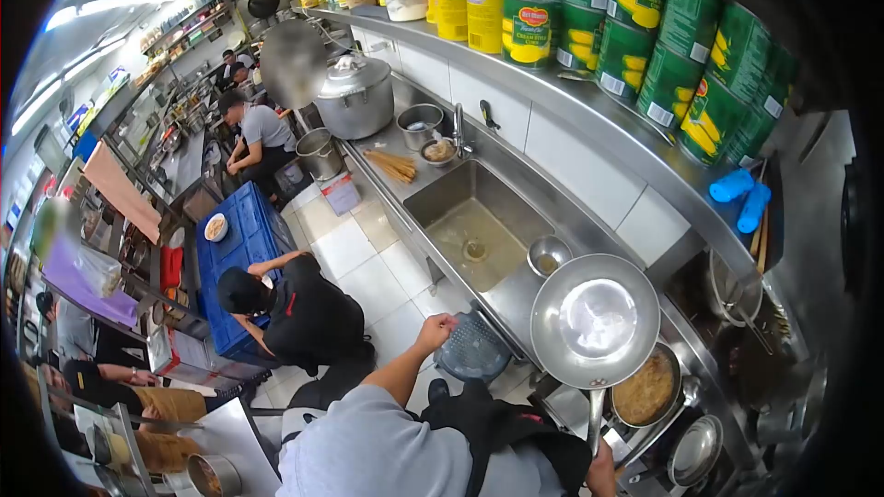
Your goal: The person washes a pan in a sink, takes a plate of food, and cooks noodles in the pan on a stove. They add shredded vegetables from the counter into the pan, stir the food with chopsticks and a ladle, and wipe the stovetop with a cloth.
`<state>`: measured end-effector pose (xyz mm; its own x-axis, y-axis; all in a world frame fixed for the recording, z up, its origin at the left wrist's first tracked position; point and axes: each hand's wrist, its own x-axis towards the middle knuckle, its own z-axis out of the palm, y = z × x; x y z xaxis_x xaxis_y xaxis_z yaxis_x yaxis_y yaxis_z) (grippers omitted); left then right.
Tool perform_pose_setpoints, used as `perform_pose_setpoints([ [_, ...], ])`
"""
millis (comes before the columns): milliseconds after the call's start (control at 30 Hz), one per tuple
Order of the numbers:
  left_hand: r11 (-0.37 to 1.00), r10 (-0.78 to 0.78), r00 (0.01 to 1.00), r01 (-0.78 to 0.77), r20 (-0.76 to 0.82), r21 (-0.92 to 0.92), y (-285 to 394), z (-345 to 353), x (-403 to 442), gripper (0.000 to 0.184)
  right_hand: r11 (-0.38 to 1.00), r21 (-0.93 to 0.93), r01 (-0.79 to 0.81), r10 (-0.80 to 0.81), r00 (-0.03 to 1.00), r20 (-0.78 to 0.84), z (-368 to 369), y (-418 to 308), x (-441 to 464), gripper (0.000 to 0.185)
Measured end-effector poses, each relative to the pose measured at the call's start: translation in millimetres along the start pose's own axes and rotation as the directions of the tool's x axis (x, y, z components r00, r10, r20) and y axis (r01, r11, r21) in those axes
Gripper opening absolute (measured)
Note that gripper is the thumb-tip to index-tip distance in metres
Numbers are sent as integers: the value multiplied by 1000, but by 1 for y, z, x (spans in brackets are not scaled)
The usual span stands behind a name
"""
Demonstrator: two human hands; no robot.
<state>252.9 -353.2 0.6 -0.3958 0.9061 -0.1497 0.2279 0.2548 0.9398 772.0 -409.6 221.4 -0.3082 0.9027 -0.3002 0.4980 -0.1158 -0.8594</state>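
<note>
My right hand point(602, 471) is closed around the handle of a large silver pan point(595, 320), whose shiny surface faces the camera. The pan hangs beside the sink, partly over a smaller pan of brown food point(646, 388) on the stove. My left hand point(436, 332) is held out above a grey plastic stool point(472, 347), its fingers curled together; whether anything small is in them I cannot make out. Near the large pan's upper left edge, a small metal bowl point(549, 257) rests at the sink corner.
A steel sink point(479, 221) lies ahead, with a lidded pot point(354, 97) beyond it. Green cans point(635, 37) line the shelf above. A person in black point(308, 313) bends over a blue container point(241, 258) at the left. Another pan point(695, 449) sits at the lower right.
</note>
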Motion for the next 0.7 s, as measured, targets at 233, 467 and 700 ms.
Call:
perform_pose_setpoints([
  [233, 858, -374, 911, 411, -175, 308, -66, 24, -76, 31, 994, 74, 79, -92, 977, 190, -41, 34, 2, 10],
  [467, 753, -640, 767, 635, -29, 171, -63, 168, -189, 29, 995, 10, 97, -92, 890, 446, -108, 35, 13, 17],
  [700, 696, -717, 680, 710, 153, 110, -73, 294, -310, 33, 978, 127, -165, 27, 704, 709, -129, 61, -9, 23],
])
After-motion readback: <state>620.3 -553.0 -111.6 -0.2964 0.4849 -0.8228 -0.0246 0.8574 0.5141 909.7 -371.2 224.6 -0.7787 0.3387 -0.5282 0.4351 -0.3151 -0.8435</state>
